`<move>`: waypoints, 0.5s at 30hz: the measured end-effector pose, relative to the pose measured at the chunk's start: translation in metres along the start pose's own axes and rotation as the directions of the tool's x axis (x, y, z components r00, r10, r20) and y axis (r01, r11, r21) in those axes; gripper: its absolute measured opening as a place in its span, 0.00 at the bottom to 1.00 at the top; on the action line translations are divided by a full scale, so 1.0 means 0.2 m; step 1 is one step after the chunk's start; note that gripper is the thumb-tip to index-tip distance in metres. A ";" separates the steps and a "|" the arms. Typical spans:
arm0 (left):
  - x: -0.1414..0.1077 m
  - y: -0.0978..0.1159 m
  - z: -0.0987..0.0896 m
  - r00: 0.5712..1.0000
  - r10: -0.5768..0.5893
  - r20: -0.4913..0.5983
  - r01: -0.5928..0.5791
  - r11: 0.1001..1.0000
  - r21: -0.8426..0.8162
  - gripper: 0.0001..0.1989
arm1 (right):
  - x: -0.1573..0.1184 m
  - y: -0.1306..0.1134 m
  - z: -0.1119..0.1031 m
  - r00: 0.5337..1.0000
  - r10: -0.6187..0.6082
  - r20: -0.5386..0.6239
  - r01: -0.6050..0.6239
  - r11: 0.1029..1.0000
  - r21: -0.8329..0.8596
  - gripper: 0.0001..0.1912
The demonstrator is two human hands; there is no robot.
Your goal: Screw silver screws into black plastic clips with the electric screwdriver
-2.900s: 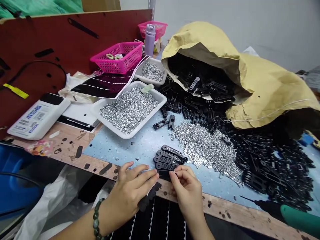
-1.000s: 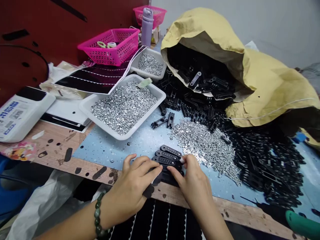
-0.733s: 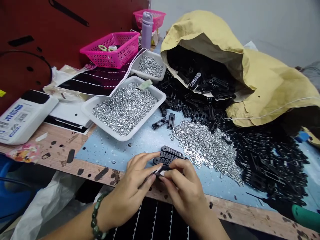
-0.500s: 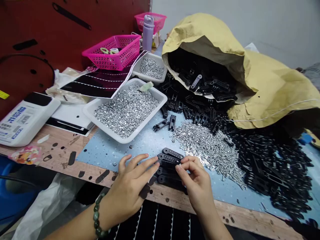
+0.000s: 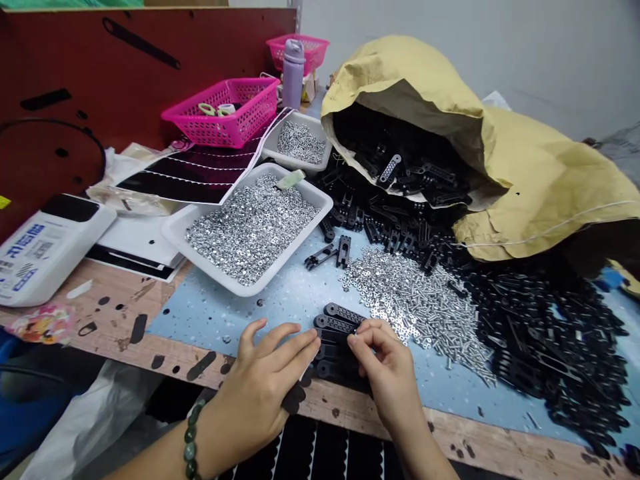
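Several black perforated plastic links (image 5: 336, 324) lie side by side near the front edge of the table. My left hand (image 5: 273, 363) has its fingers stretched out, with the fingertips against the left ends of the links. A dark rounded shape shows below its palm; whether that is a part or a mark on the table I cannot tell. My right hand (image 5: 383, 353) is closed in a pinch over the right ends of the links, and whatever sits between thumb and forefinger is too small to name. Beyond it spreads a loose pile of silvery screws (image 5: 443, 313) and nuts (image 5: 375, 270).
A white tray of nuts (image 5: 245, 291) stands behind my left hand, with a smaller tray of screws (image 5: 300, 163) farther back. Black parts (image 5: 560, 340) heap up at right, below an open yellow sack (image 5: 415, 60). Pink baskets (image 5: 225, 130) and a purple bottle (image 5: 293, 73) stand behind.
The whole view has shifted slightly, so the scene sits lower. Both hands keep nearly the same pose at the links.
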State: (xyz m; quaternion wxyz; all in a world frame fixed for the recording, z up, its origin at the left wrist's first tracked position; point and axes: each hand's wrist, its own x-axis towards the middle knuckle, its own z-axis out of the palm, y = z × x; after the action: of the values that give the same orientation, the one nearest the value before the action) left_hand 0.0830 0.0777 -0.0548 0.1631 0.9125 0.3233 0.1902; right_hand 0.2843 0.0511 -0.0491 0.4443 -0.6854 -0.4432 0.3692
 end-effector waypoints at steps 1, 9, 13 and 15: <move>0.00 0.00 0.00 1.000 0.000 -0.009 0.000 1.000 -0.002 0.34 | 0.00 0.00 0.00 1.000 -0.006 -0.011 0.006 1.000 0.020 0.18; 0.01 -0.01 0.00 0.998 0.022 -0.064 -0.022 1.000 -0.001 0.36 | 0.00 0.01 0.01 0.999 -0.018 -0.037 0.018 1.000 -0.009 0.16; 0.01 0.00 0.00 0.997 0.012 -0.073 -0.013 1.000 -0.010 0.36 | 0.00 0.01 0.01 0.999 -0.027 -0.033 0.026 0.999 -0.039 0.16; 0.02 0.01 0.00 0.997 -0.003 -0.071 0.001 1.000 -0.031 0.36 | 0.00 0.01 0.01 0.999 -0.030 -0.020 0.029 0.998 -0.051 0.15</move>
State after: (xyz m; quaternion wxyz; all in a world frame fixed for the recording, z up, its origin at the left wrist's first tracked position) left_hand 0.0874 0.0798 -0.0531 0.1656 0.9021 0.3271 0.2275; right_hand 0.2834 0.0515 -0.0524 0.4368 -0.6938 -0.4576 0.3442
